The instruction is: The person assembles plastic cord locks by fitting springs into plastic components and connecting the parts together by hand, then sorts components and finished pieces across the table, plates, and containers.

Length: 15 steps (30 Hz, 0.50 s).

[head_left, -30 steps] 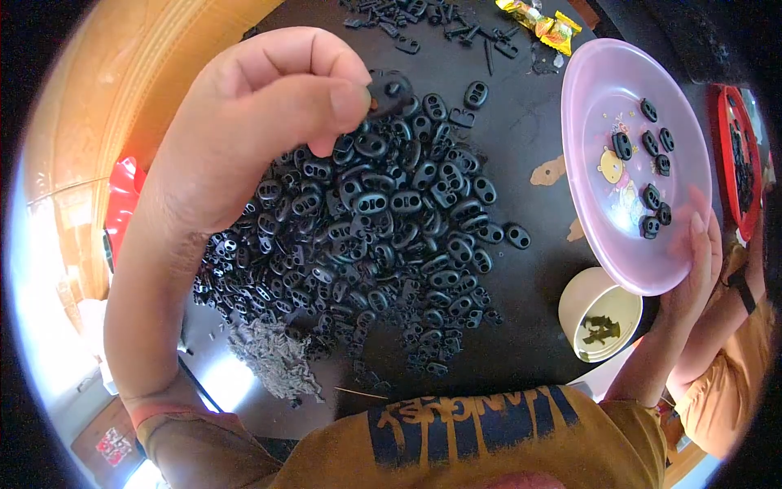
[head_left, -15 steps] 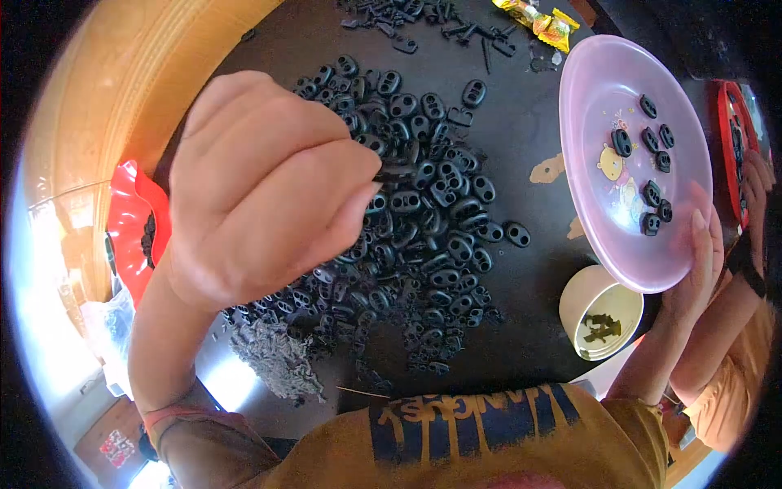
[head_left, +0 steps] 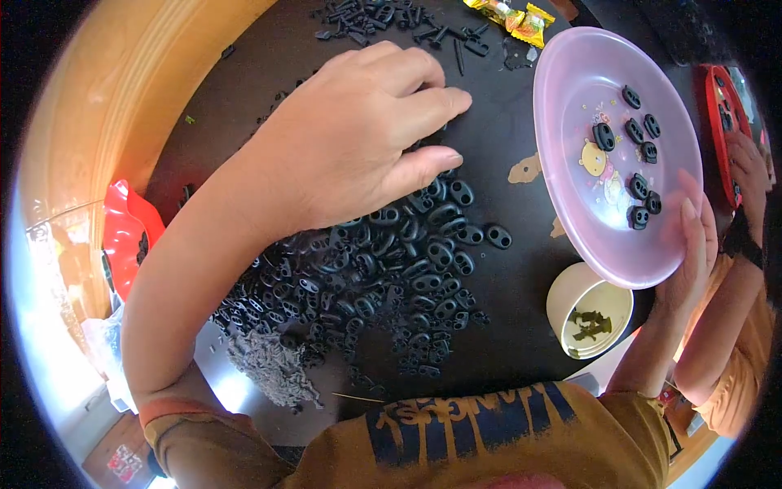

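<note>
My left hand (head_left: 366, 134) hovers palm down over a heap of black plastic two-hole cord locks (head_left: 440, 253). Its thumb and forefinger are apart, and nothing shows between them. The other fingers are partly hidden behind the hand. My right hand (head_left: 692, 248) grips the lower right rim of a pink oval plate (head_left: 562, 220), tilted toward me. Several black cord locks (head_left: 638, 186) lie spread on the plate, beside a printed cartoon bear.
A cream cup (head_left: 562, 306) with dark green scraps stands below the plate. Small black parts (head_left: 375, 16) and yellow wrapped sweets (head_left: 529, 24) lie at the far side. Grey shavings (head_left: 273, 367) are near me. A red dish (head_left: 126, 236) sits left; another person's hand (head_left: 748, 167) touches a red tray (head_left: 717, 122).
My left hand has moved right and away from me over the heap, and its closed fingers have opened out. The plate in my right hand has shifted slightly left in the view.
</note>
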### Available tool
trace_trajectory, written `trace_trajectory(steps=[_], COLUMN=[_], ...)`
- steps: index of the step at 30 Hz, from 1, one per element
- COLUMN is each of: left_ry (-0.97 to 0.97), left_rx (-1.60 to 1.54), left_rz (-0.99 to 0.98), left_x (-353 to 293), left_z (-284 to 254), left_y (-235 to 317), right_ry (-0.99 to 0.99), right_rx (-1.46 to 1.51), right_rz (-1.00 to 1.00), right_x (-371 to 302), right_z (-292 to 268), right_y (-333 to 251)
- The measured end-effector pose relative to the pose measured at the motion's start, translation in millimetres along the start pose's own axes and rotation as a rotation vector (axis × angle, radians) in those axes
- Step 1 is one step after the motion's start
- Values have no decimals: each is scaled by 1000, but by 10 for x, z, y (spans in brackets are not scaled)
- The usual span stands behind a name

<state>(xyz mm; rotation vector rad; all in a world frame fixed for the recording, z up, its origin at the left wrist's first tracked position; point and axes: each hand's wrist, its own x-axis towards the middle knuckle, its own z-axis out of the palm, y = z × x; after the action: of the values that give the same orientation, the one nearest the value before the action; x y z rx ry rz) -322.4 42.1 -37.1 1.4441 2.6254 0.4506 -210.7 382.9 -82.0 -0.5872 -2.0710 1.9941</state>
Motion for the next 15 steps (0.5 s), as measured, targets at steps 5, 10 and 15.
trace_trajectory(steps=[5,10,15], left_ry=[-100,-109,181], left_rx=[-56,-43,136], left_rz=[-11,4,160], left_x=[-147,-148,260], left_z=[-98,-156,-9], left_y=[44,42,-119], right_ry=[-5,0,12], right_rx=[-2,13,-7], right_rz=[-43,-59,-61], right_x=[-7,-14,-44], right_z=[62,79,81], right_y=[-12,-31,-42])
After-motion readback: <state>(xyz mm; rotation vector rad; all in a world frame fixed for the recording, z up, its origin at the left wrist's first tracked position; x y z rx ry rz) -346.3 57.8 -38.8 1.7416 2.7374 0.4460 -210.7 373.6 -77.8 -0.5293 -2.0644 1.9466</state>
